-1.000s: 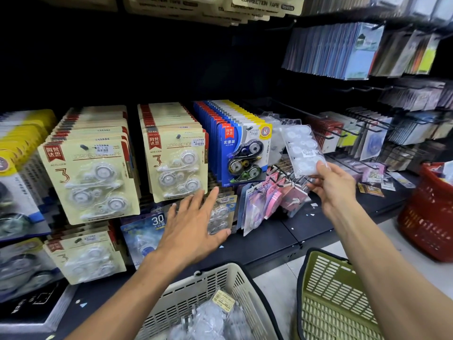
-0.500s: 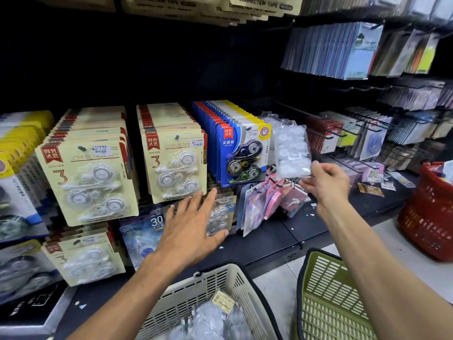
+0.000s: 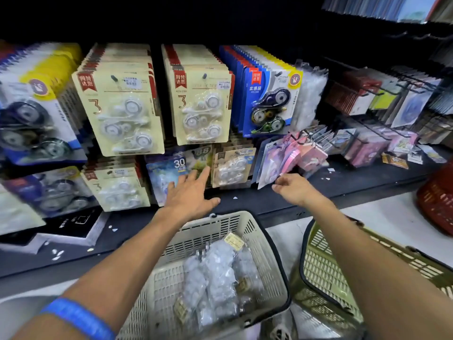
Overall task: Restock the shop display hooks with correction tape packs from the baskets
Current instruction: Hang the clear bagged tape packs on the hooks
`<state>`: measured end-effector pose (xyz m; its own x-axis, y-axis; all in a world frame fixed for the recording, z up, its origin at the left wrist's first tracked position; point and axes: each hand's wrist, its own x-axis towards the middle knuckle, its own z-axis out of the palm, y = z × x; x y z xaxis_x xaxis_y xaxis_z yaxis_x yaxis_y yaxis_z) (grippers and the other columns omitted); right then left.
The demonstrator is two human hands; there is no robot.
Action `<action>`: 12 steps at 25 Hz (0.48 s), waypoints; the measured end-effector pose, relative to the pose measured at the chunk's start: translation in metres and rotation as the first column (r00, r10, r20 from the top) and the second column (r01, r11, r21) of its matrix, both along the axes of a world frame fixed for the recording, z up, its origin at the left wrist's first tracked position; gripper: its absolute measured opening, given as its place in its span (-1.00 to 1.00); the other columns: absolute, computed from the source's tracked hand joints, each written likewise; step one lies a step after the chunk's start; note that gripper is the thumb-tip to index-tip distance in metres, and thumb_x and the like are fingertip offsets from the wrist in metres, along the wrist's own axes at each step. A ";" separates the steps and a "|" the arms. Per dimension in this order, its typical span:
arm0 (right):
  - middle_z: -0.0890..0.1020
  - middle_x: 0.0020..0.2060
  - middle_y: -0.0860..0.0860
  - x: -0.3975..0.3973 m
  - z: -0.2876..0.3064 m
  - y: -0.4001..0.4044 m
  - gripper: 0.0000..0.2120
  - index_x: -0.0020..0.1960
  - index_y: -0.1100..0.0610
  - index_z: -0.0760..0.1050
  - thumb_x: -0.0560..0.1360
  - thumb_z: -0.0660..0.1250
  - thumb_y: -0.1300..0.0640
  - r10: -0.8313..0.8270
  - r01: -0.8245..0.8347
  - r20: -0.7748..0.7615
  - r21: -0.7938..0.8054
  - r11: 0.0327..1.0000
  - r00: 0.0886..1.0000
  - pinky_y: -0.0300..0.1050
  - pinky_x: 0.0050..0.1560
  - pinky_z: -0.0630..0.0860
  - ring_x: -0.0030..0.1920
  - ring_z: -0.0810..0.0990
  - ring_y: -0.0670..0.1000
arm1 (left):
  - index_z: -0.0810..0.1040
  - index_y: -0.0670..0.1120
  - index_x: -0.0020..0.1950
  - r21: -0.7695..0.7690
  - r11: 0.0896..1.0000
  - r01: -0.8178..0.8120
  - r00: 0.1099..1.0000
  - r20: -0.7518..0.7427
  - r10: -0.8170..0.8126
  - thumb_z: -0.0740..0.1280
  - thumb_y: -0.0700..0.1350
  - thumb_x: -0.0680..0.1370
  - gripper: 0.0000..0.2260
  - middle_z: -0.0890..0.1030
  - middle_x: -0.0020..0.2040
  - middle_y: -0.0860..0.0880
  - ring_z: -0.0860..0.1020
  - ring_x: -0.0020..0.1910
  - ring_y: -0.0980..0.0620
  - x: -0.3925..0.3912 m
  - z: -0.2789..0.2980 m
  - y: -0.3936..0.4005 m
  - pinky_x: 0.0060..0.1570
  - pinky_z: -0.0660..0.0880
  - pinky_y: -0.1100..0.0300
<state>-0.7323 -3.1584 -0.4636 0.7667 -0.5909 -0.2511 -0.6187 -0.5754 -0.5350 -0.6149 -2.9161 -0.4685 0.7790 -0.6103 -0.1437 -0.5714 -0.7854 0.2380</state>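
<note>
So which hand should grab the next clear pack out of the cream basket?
Probably right. The right hand hangs free, while the left hand rests on hanging packs. Both are near the cream basket.

Clear packs (image 3: pixel 218 273) lie in the left basket (image 3: pixel 247 224), below the hooks (image 3: pixel 377 90).

The red basket (image 3: pixel 438 202) was cut off by the right edge, only its rim and part of its wall in view. The olive basket (image 3: pixel 326 273) ran off the bottom right, half covered by the right forearm. The left forearm hid the near left wall of the cream basket (image 3: pixel 247 231), and the clear packs (image 3: pixel 215 278) inside were a blurred heap, too muddled to count. At the far left the blue carded packs (image 3: pixel 31 123) were smeared by motion, their print unreadable. The left hand (image 3: pixel 188 195) covered the lower part of the blue "30" card (image 3: pixel 166 168). The shelves above were lost in darkness.
</note>
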 end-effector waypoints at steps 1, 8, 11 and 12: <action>0.60 0.23 0.12 0.004 -0.005 0.017 -0.70 0.23 0.21 0.58 0.59 0.34 0.04 0.123 -0.130 -0.112 -0.054 0.990 0.986 -0.06 0.29 0.43 0.26 0.53 0.14 | -0.05 0.07 0.68 0.017 1.000 -0.002 1.000 -0.029 0.003 0.31 0.27 0.57 -0.18 0.14 0.65 -0.08 0.18 0.57 -0.19 -0.007 -0.013 0.006 0.50 0.21 -0.20; 0.53 0.37 0.05 -0.010 -0.119 0.111 -0.57 0.42 0.02 0.44 0.57 0.32 0.14 0.419 -0.430 -0.235 0.004 0.903 0.877 -0.10 0.30 0.43 0.31 0.50 0.09 | 0.16 0.02 0.63 0.090 0.982 -0.169 0.880 -0.434 0.191 0.34 0.12 0.58 -0.32 0.35 0.55 -0.09 0.37 0.47 -0.15 -0.076 -0.150 0.065 0.39 0.39 -0.02; 0.24 0.57 0.02 -0.020 -0.166 0.116 -0.35 0.60 -0.04 0.14 0.57 0.24 0.25 0.455 -0.552 -0.456 -0.099 0.828 0.765 0.08 0.45 0.32 0.49 0.30 0.16 | 0.12 -0.02 0.65 0.169 0.965 -0.200 0.815 -0.518 0.259 0.34 0.07 0.58 -0.30 0.32 0.57 -0.10 0.34 0.50 -0.14 -0.083 -0.196 0.085 0.42 0.37 -0.01; 0.13 0.60 0.00 -0.017 -0.175 0.116 -0.28 0.62 -0.05 0.05 0.57 0.24 0.29 0.462 -0.594 -0.496 -0.144 0.791 0.735 0.12 0.50 0.25 0.55 0.19 0.17 | 0.12 -0.02 0.65 0.154 0.963 -0.220 0.796 -0.543 0.268 0.35 0.05 0.58 -0.30 0.30 0.58 -0.10 0.33 0.51 -0.13 -0.082 -0.204 0.086 0.44 0.36 -0.01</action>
<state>-0.7490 -3.0421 -0.6385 0.8327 -0.2139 -0.5108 -0.2874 -0.9554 -0.0683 -0.6972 -2.8299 -0.6725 0.6730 -0.3786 -0.6354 -0.1475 -0.9105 0.3862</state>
